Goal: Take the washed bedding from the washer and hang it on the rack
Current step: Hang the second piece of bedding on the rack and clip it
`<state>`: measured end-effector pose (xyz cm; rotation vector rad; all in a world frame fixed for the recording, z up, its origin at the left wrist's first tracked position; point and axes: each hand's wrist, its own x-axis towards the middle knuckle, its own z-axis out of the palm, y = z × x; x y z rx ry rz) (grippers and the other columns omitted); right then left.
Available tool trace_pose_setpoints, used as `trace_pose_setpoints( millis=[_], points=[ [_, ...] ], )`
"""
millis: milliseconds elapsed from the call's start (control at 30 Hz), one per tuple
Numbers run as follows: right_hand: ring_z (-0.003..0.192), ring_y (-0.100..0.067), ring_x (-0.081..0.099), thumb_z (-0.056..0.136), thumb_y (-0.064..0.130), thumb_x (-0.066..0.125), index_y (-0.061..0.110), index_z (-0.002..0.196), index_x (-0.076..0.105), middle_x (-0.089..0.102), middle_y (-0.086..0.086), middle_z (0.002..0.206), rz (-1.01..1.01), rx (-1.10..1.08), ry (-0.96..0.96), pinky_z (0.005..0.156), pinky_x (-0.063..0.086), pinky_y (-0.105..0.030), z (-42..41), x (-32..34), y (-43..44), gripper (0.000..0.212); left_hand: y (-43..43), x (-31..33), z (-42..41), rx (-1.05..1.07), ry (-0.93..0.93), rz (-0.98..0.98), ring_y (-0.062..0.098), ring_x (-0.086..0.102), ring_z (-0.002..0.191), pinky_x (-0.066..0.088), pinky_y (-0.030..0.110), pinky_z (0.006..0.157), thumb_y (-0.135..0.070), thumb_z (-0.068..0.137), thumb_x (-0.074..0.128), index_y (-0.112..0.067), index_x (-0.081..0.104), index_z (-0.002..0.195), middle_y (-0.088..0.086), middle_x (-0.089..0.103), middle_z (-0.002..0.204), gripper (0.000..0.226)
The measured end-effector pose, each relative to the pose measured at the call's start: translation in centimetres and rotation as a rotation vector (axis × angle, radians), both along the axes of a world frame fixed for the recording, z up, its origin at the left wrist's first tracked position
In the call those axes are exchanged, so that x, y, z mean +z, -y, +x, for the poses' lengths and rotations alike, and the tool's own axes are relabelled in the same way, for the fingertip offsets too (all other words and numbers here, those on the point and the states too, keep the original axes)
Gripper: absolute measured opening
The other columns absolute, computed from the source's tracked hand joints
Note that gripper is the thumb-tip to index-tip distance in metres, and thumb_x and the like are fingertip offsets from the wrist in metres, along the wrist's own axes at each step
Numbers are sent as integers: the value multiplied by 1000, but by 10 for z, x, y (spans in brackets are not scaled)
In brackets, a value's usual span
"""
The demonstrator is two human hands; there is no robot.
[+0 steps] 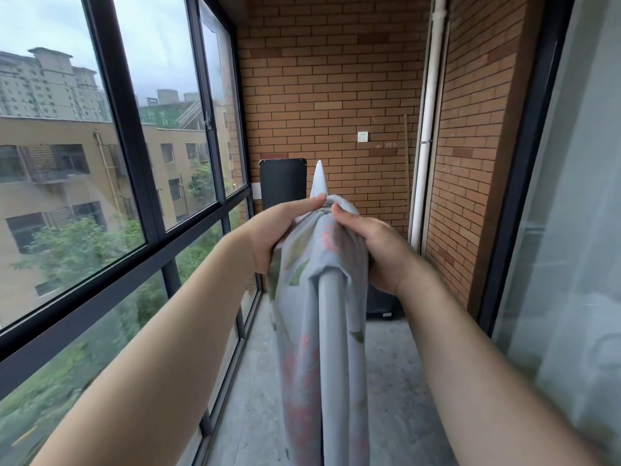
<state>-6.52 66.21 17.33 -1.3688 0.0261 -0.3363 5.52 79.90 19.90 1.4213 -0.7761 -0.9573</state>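
Note:
A pale blue bedsheet [321, 264] with pink and green flowers hangs draped over a grey rack bar [331, 331] that runs straight away from me at chest height. My left hand [279, 230] grips the sheet on the bar's left side, thumb stretched along the top. My right hand [373, 250] pinches a bunched fold of the sheet on the right side. A white corner of the fabric [319, 179] sticks up beyond my hands. No washer is in view.
I stand on a narrow balcony with a concrete floor [396, 381]. Tall windows [141, 163] line the left, a brick wall [336, 95] closes the far end, a glass door [578, 230] is on the right. A black board [282, 183] leans at the back; white pipes [430, 129] run down the corner.

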Motion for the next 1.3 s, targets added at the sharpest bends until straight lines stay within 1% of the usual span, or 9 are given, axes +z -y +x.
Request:
trace_pose_setpoints(
  millis=[133, 333, 400, 500, 633, 733, 967, 1100, 1300],
  points=[
    [99, -25, 70, 89, 24, 67, -2, 121, 65, 72, -16, 112, -13, 41, 17, 77, 58, -29, -26, 7, -10, 41, -20, 7, -17, -70, 95, -21, 28, 68, 98, 51, 41, 97, -48, 86, 65, -10, 72, 113, 14, 71, 112, 47],
    [88, -24, 70, 89, 20, 66, -1, 119, 66, 71, -16, 103, 16, 131, 39, 72, 59, -30, -46, 12, -21, 36, -36, 7, -35, -79, 176, -55, 22, 71, 83, 57, 31, 78, -33, 84, 63, -10, 78, 89, 9, 74, 93, 28],
    [87, -24, 70, 90, 23, 67, 1, 117, 68, 71, -16, 103, -2, 146, 33, 72, 59, -30, -50, 13, -23, 35, -40, 8, -40, -98, 136, -88, 21, 70, 80, 57, 30, 74, -30, 85, 63, -9, 76, 93, 8, 73, 91, 26],
    [83, -24, 71, 89, 26, 68, 1, 112, 70, 73, -15, 98, -25, 163, -6, 72, 60, -32, -58, 18, -26, 34, -47, 10, -50, -119, 141, -89, 21, 71, 82, 57, 31, 76, -32, 82, 66, -10, 76, 92, 8, 74, 91, 27],
    [81, -23, 71, 82, 25, 71, 3, 104, 72, 73, -15, 94, -32, 235, -59, 72, 60, -33, -70, 22, -26, 31, -57, 13, -64, -147, 209, -54, 27, 69, 96, 53, 40, 95, -32, 80, 74, -9, 76, 101, 12, 72, 105, 31],
    [83, -25, 71, 83, 17, 69, 2, 108, 71, 72, -16, 96, 0, 309, -67, 74, 60, -36, -76, 22, -26, 29, -62, 15, -68, -168, 183, -60, 33, 65, 109, 50, 45, 101, -28, 66, 90, -3, 69, 114, 19, 67, 118, 59],
    [102, -29, 69, 79, 3, 71, -3, 118, 67, 69, -20, 114, -22, 349, 18, 91, 57, -38, -87, 20, -29, 39, -76, 23, -79, -205, 153, -105, 31, 68, 103, 56, 40, 90, -18, 66, 89, -2, 67, 115, 19, 69, 116, 56],
    [113, -35, 63, 79, 4, 71, -8, 127, 59, 62, -26, 128, -68, 303, 6, 101, 51, -42, -93, 23, -31, 51, -83, 27, -85, -172, 209, -74, 32, 66, 108, 55, 38, 90, -19, 62, 92, 3, 64, 120, 22, 66, 121, 69],
    [106, -34, 64, 78, 4, 71, -9, 118, 63, 66, -23, 117, -74, 277, 7, 99, 52, -42, -102, 25, -36, 43, -94, 29, -93, -180, 310, -34, 27, 69, 104, 56, 32, 86, -16, 58, 91, -2, 75, 101, 16, 72, 109, 48]
  ],
)
